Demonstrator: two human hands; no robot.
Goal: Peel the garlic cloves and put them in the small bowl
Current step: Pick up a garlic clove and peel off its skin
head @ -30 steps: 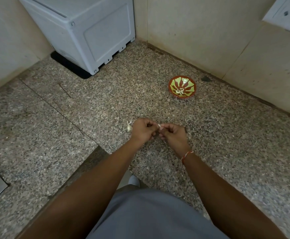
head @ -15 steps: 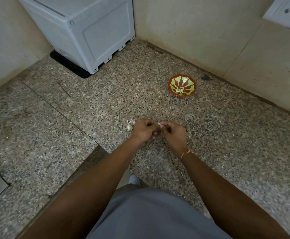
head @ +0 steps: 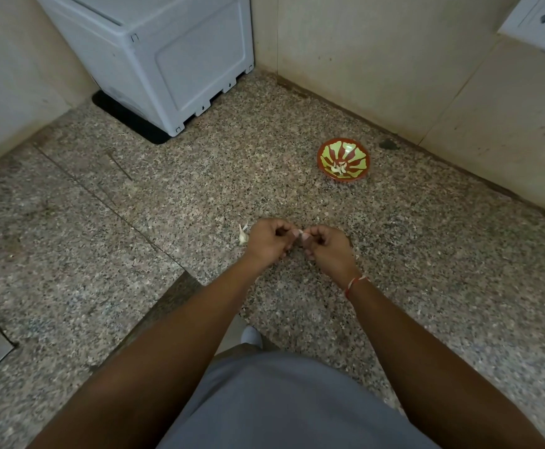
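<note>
**Clove pinched between both hands, mid-frame**

Just below the frame's centre, the left hand (head: 266,240) and right hand (head: 328,251) meet with curled fingers, both pinching one garlic clove (head: 300,233), of which only a pale sliver shows. It looks light, firm and slippery under papery skin; a hold at its ends seems best. Its long axis appears to run left-right, though its tip is hidden. The small bowl (head: 343,160), upper right on the tabletop (head: 426,254), holds peeled pieces; more garlic (head: 243,236) lies just left of the left hand.
</note>
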